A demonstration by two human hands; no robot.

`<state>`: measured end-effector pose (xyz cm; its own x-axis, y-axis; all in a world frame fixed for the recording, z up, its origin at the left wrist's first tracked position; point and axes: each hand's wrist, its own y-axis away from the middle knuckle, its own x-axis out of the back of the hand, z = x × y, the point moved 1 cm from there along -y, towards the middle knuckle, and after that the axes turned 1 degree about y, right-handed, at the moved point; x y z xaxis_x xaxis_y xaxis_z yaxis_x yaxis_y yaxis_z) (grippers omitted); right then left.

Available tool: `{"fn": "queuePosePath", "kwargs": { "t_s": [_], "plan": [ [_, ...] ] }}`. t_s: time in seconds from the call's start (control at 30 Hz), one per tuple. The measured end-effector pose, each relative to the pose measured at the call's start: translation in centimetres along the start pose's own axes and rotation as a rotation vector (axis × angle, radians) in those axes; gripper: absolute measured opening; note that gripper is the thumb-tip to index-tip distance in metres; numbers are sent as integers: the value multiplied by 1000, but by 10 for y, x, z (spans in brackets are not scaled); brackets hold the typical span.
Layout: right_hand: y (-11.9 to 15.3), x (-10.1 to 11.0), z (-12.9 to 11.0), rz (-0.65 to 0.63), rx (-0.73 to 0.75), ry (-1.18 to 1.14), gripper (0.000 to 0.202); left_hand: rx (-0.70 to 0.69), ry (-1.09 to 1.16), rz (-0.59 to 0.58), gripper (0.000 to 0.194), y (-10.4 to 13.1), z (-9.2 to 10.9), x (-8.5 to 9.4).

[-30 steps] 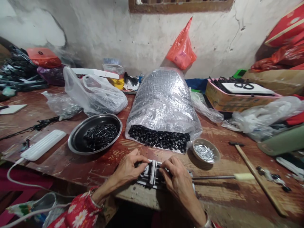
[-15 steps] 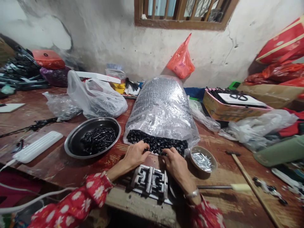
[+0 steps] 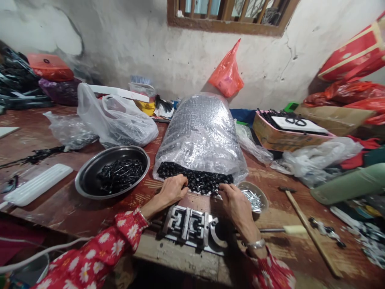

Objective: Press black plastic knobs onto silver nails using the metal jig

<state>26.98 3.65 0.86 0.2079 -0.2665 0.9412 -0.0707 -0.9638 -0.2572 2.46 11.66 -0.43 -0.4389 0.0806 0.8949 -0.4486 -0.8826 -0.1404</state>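
A large clear plastic sack lies with its mouth toward me, full of small round black plastic parts. At the left of that mouth, my left hand has its fingers curled together at the edge of the parts. My right hand is at the right of the mouth, fingertips bent down and pinched among the black parts. What either hand holds is too small or hidden to make out. Just below the hands sits a metal jig with two black-slotted blocks, a curved metal piece beside it.
On the left stands a steel bowl of black pieces with metal pins. Behind my right hand is a small bowl of silvery nails. A hammer, a screwdriver-like tool and a green cylinder lie to the right.
My right hand has shifted right, away from my left hand, uncovering the curved metal piece by the jig. The view has turned slightly to the right.
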Motion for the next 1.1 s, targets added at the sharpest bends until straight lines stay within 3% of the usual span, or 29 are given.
{"fn": "queuePosePath", "kwargs": {
  "t_s": [0.13,0.23,0.33,0.5,0.6,0.83,1.1],
  "plan": [
    [5,12,15,40,-33,88,23,7,22,5,6,1,-2,0],
    [11,23,35,52,-166,209,30,9,43,7,6,2,-4,-1],
    [14,32,60,-20,-285,305,27,8,67,6,5,1,-6,-4],
    [4,31,87,-165,-284,276,12,9,91,10,5,0,-6,-7],
    [-4,26,91,-184,-272,233,15,7,98,19,6,1,-7,-7],
    [5,19,97,-37,-248,96,20,-12,128,33,6,2,-9,-8],
    [21,20,101,184,-232,-245,25,-42,172,94,11,5,-11,-8]
  ]
}}
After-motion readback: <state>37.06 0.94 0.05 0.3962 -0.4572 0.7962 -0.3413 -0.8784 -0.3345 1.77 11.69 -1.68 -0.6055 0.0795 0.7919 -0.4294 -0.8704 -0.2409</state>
